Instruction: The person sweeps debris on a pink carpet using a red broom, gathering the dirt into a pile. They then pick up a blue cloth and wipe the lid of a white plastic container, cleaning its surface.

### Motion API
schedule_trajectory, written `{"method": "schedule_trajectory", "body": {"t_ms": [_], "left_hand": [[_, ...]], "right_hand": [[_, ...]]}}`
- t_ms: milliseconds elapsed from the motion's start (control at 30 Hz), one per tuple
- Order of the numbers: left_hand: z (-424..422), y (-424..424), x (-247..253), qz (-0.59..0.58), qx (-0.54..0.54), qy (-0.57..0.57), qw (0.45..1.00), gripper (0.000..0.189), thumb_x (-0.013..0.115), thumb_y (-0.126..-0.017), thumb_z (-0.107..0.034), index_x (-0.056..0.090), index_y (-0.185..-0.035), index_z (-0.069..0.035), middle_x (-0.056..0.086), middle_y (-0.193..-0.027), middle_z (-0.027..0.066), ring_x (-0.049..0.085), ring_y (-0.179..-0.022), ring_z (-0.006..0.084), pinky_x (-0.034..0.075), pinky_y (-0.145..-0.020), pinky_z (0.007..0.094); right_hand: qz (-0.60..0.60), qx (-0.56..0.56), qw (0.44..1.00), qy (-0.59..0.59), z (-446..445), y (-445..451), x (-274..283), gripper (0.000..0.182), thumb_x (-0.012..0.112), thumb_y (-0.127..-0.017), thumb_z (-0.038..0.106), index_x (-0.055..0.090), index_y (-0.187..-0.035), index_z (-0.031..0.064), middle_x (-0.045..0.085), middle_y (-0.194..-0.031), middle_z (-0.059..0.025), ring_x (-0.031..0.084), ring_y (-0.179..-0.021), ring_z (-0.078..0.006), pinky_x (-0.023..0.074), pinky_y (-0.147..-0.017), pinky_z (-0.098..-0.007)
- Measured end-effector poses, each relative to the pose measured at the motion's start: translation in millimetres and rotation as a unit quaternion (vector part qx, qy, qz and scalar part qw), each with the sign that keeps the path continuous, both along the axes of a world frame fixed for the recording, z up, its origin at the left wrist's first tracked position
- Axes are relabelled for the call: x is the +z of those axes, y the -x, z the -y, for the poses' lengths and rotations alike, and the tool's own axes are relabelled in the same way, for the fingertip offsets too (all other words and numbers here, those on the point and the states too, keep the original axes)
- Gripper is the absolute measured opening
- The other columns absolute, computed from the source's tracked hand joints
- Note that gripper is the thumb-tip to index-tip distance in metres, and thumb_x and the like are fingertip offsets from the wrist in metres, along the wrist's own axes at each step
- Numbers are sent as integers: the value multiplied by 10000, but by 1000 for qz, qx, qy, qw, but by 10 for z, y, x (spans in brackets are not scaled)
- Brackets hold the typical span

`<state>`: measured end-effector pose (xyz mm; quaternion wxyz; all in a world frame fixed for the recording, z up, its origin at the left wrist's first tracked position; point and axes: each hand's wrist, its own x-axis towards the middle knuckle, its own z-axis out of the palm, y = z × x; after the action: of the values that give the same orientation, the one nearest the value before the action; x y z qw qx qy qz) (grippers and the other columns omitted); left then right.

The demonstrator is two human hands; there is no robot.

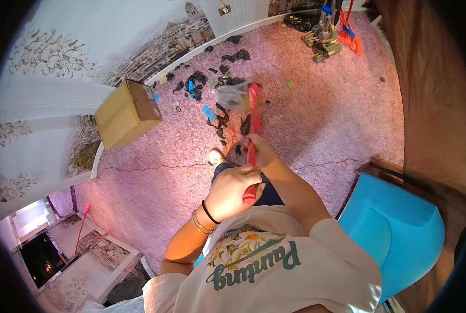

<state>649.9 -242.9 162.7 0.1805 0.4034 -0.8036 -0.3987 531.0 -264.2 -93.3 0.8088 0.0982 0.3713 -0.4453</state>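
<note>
Both my hands are wrapped around the red handle of a long tool. My left hand, with a black band and metal bangles at the wrist, grips it near its butt end. Farther along the handle is my right hand. The tool's far end is blurred, over the pinkish shaggy carpet. Beside that end is a pale, blurred, translucent thing; I cannot tell whether it belongs to the tool. Around it lie several black plastic scraps and blue scraps.
A cardboard box stands by the left wall. Long-handled tools with red bristles stand at the far right, beside greenish blocks. A blue chair is to my right. A thin red line crosses the carpet by my shoe.
</note>
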Motion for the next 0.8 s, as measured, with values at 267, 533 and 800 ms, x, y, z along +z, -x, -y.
{"method": "schedule_trajectory", "body": {"t_ms": [267,533,800], "left_hand": [[69,130,302,-15,-45,71,996,214,767,-716,-150,557,-723,-109,645,-822,18,611,-640,255,492,-578,364],[840,310,8,-138,-86,-42,986,171,747,-764,-97,583,-810,-90,675,-938,71,649,-781,292,515,-669,368],[1857,676,-1028,-173,-59,-146,972,161,702,-836,-104,571,-908,-45,637,-949,139,629,-865,347,508,-759,380]], "right_hand": [[-31,17,999,-40,544,-122,599,42,554,-870,70,513,-871,80,502,-594,-20,499,-500,-149,469,-520,-319],[-212,-15,972,-96,720,950,317,94,576,-883,135,521,-830,81,499,-602,-36,528,-538,-177,503,-532,-375],[-335,60,929,-143,1831,1733,-629,77,552,-814,70,504,-756,86,486,-620,-61,500,-523,-208,434,-472,-386]]}}
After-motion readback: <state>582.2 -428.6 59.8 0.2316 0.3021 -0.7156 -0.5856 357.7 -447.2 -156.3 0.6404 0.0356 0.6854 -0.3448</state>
